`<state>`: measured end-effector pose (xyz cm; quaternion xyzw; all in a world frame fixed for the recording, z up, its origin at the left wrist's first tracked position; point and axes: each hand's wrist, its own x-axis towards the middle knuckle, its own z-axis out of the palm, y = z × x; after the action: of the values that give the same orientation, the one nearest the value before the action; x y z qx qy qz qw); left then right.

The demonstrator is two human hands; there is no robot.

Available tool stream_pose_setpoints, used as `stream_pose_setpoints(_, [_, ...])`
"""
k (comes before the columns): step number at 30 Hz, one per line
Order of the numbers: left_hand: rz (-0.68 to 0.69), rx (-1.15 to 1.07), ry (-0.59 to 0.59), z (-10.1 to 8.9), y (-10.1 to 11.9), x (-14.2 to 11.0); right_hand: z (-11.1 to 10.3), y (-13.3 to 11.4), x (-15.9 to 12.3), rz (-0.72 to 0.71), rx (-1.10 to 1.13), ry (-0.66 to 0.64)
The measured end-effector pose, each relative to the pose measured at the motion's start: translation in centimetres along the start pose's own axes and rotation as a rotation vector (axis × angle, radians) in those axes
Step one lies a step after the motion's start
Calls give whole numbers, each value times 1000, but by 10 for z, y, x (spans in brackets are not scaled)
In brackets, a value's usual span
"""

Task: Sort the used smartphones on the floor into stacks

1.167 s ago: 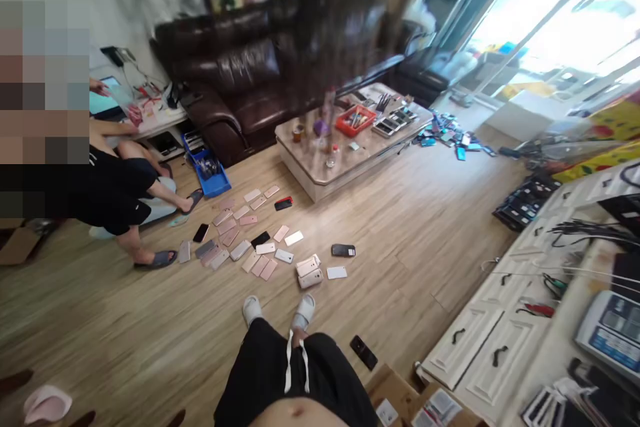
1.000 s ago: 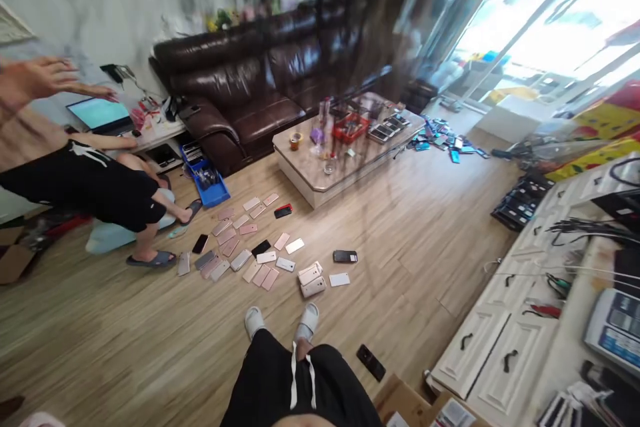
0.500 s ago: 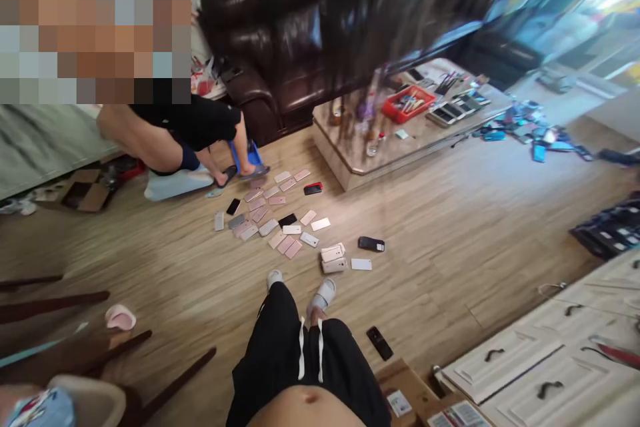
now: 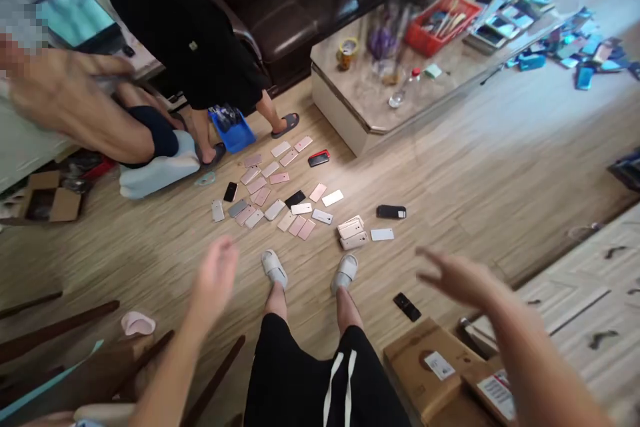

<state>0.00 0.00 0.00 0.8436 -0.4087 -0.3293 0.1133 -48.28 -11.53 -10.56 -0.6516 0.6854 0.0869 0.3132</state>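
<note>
My left hand (image 4: 216, 280) hangs in the air left of my feet, blurred, its fingers loosely extended with nothing seen in them. On the right, my right hand (image 4: 453, 273) reaches out with fingers apart, holding nothing. Between and beyond them, many phones (image 4: 275, 209) lie spread on the wooden floor, pink, white, grey and black. Just past my right slipper (image 4: 345, 272) sits a small stack of pale phones (image 4: 353, 232). A black phone (image 4: 393, 211) and a white phone (image 4: 383, 234) lie right of that stack. Nearest below my right hand is another black phone (image 4: 407, 306).
Cardboard boxes (image 4: 425, 363) stand beside my right leg, near white drawers (image 4: 565, 300). A coffee table (image 4: 345, 110) bears a red basket (image 4: 425, 40). One person stands in black shorts (image 4: 190, 47); another sits on a pale stool (image 4: 160, 170). A blue dustpan-like container (image 4: 237, 137) is between them.
Both my hands have come into view from below. My feet are farther apart and the view has tilted down. The other person in black shorts now stands upright.
</note>
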Motion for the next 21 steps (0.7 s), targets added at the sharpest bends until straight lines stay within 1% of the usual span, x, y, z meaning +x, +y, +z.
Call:
stream_pose_setpoints(2, [32,75,-157,31,-48,-11,47,-13,-17,50,201,-257])
stream_pose_setpoints(3, [47,116,-241,45,-72,-20,73,-20,-27,97,328,-362])
stream_pose_setpoints(4, [59,152,-317,54,-95,-30,98,-26,-37,154,430,-423])
stream_pose_setpoints(5, [66,172,-368,60,-114,-36,121,-31,-45,216,510,-446])
stream_pose_setpoints(6, [74,174,-395,60,-129,-39,141,-34,-50,267,498,-423])
stream_pose_setpoints(7, [75,165,-401,56,-140,-35,157,-35,-50,305,461,-381])
stream_pose_setpoints(8, [64,156,-385,49,-147,-25,171,-34,-47,332,417,-328])
stream_pose_setpoints(9, [40,155,-348,40,-152,-9,182,-31,-39,352,394,-277])
stream_pose_setpoints(10, [9,158,-296,32,-154,14,193,-27,-26,367,393,-228])
stream_pose_setpoints(11, [-23,163,-238,26,-155,41,203,-21,-10,378,396,-180])
stream_pose_setpoints(12, [-46,180,-182,24,-157,73,213,-14,9,381,396,-137])
stream_pose_setpoints(13, [-48,198,-145,28,-160,107,225,-7,31,376,391,-104])
stream_pose_setpoints(14, [-32,214,-135,39,-164,142,239,0,55,364,382,-85])
stream_pose_setpoints(15, [-12,228,-142,55,-170,177,255,6,81,343,370,-80])
stream_pose_setpoints(16, [16,242,-173,77,-179,210,274,10,108,315,352,-80])
stream_pose_setpoints(18, [44,252,-204,133,-204,267,319,8,162,235,303,-99])
stream_pose_setpoints(20, [63,284,-226,196,-236,308,372,-3,207,121,244,-145])
stream_pose_setpoints(21, [76,311,-229,228,-254,321,400,-11,225,51,215,-179])
